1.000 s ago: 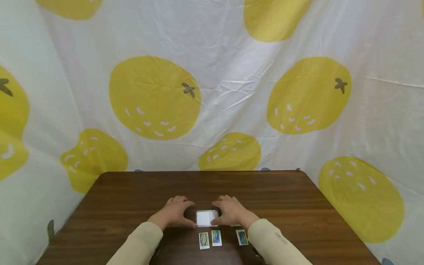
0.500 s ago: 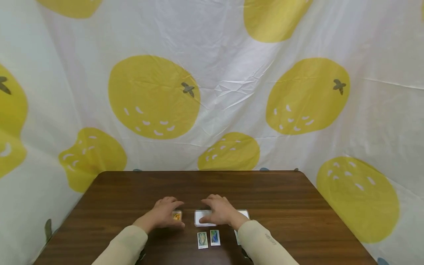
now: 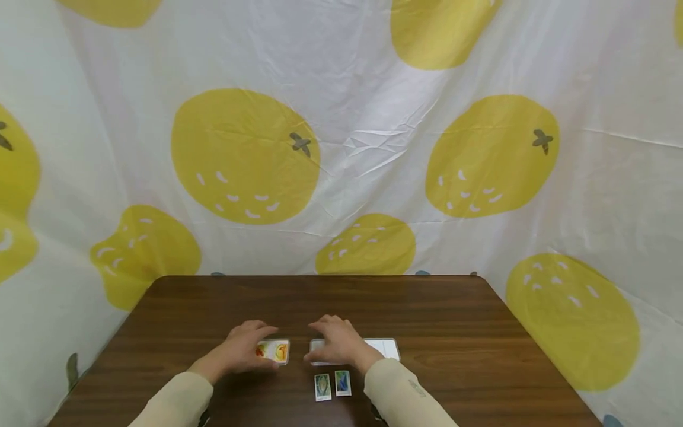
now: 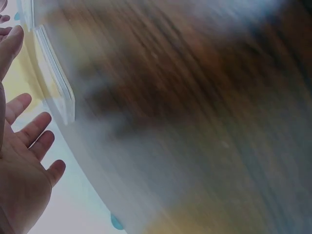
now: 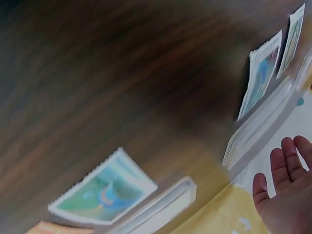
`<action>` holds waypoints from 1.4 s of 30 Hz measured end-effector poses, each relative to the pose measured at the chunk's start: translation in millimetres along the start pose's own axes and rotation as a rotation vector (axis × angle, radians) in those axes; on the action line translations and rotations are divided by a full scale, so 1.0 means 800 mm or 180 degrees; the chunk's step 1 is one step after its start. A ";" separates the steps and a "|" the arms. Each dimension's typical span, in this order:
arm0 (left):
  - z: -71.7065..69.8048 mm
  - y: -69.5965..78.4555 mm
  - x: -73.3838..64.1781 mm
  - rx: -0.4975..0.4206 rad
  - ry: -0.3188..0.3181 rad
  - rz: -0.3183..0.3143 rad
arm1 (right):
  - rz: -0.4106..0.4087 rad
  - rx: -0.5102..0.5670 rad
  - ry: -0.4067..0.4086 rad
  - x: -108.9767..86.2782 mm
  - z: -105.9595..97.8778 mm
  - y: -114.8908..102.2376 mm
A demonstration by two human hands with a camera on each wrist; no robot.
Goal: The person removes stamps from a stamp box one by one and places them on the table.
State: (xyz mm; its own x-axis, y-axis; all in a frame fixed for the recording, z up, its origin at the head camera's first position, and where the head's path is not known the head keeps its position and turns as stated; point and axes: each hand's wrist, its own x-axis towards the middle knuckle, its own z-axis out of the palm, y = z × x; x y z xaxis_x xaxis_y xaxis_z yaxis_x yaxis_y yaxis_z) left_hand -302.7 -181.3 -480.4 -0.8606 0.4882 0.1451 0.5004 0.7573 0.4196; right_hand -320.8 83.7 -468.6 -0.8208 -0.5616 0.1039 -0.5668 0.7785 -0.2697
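Observation:
My left hand (image 3: 235, 351), with thumb and fingers apart, is beside a clear flat case (image 3: 281, 351) with an orange-and-red picture in it. In the left wrist view its fingers (image 4: 36, 129) are spread and hold nothing. My right hand (image 3: 337, 344) hovers, thumb and fingers parted, over a middle clear case (image 3: 317, 344) with a white inside. Another white-lined case (image 3: 385, 347) lies to the right, partly behind the wrist. In front lie two postage stamps, one greenish (image 3: 322, 387) and one blue (image 3: 342, 383). The right wrist view shows a blue-green stamp (image 5: 105, 192) by a case (image 5: 163, 204).
Everything lies on a dark wood-grain table (image 3: 427, 308) with rounded far corners. Behind it hangs a white cloth (image 3: 363, 107) printed with yellow fruit. An orange-edged stamp (image 5: 58, 227) shows at the bottom of the right wrist view.
Both hands have moved left. The left one has uncovered the case with the orange picture, while the right has moved over the middle case. The right-hand stamp is now hidden in the head view.

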 end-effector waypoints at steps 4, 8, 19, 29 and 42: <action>-0.005 -0.008 -0.008 0.0013 -0.0009 -0.0024 | 0.0068 0.0006 -0.0067 0.003 0.007 -0.007; -0.010 -0.017 -0.015 0.0016 -0.0022 -0.0070 | 0.0136 0.0044 -0.0141 0.007 0.010 -0.014; -0.011 -0.028 -0.020 -0.0027 -0.0053 -0.0182 | 0.0172 0.0092 -0.0203 0.017 0.019 -0.028; -0.008 -0.030 -0.021 -0.0064 -0.0116 -0.0254 | 0.0105 -0.0142 -0.0222 0.026 0.032 -0.036; -0.004 -0.029 -0.013 0.0029 -0.0157 -0.0157 | 0.0155 -0.0143 -0.0210 0.034 0.037 -0.038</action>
State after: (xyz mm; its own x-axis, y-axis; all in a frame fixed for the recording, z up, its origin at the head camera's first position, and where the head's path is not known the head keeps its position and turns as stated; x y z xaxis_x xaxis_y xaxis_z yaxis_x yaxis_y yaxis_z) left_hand -305.9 -205.2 -488.6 -0.8785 0.4709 0.0801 0.4586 0.7847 0.4170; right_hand -323.8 36.1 -485.9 -0.8419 -0.5390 0.0281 -0.5302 0.8162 -0.2297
